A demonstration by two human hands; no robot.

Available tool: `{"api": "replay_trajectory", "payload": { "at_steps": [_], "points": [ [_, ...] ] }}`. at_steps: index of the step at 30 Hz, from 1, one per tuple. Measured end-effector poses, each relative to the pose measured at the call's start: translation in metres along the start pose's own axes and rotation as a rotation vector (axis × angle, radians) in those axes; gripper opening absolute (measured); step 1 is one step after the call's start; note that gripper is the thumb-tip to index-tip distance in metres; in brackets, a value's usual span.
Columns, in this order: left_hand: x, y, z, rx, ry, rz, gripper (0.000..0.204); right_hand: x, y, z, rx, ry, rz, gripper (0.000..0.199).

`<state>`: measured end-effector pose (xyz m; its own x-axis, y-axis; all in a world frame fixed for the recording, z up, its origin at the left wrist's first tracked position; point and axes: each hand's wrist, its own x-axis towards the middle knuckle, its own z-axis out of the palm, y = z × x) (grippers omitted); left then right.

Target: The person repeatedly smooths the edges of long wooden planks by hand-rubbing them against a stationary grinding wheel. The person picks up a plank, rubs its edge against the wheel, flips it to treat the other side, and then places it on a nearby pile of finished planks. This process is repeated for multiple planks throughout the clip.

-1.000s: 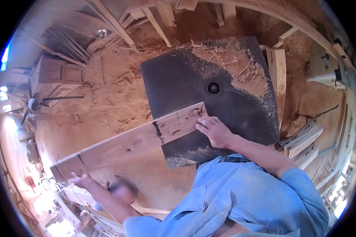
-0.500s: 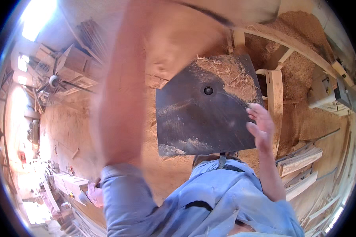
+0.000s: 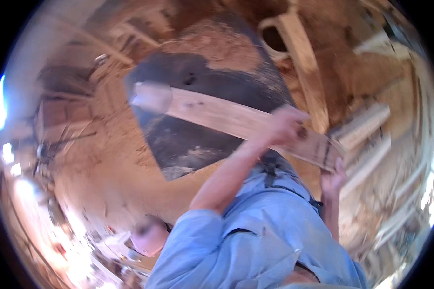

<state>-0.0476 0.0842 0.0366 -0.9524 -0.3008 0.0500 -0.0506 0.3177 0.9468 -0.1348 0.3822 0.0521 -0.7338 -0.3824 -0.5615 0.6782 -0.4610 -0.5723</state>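
Note:
A long pale wooden board (image 3: 226, 115) with dark marks on it slants over a dark flat machine table (image 3: 164, 144). Its far left end is smeared by motion. My left hand (image 3: 287, 126) grips the board from above, toward its right end. At that right end, my right hand (image 3: 333, 178) has its fingers closed on the board's lower corner. I cannot tell whether the board touches the table or is held just above it.
Sawdust and shavings (image 3: 226, 48) cover the far part of the table. A curved wooden frame piece (image 3: 308, 72) stands to its right. Stacked timber (image 3: 364, 127) lies farther right. Another person (image 3: 149, 236) is at the lower left, and sawdust covers the floor (image 3: 106, 168).
My left arm has come down from its raised reach, and the board now lies across my view. My right hand, open before, now holds its end. The view has turned.

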Motion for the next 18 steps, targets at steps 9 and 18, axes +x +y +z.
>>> {"api": "replay_trajectory", "payload": {
  "at_steps": [9,18],
  "points": [
    [-0.094,-0.069,-0.173,0.314,1.407,-0.531,0.086,0.0,0.007,-0.012,-0.247,0.387,0.217,0.038],
    [-0.057,-0.107,-0.242,-0.44,1.435,-0.386,0.064,-0.026,0.001,-0.04,-1.518,0.166,-0.468,0.062]
  ]
}}
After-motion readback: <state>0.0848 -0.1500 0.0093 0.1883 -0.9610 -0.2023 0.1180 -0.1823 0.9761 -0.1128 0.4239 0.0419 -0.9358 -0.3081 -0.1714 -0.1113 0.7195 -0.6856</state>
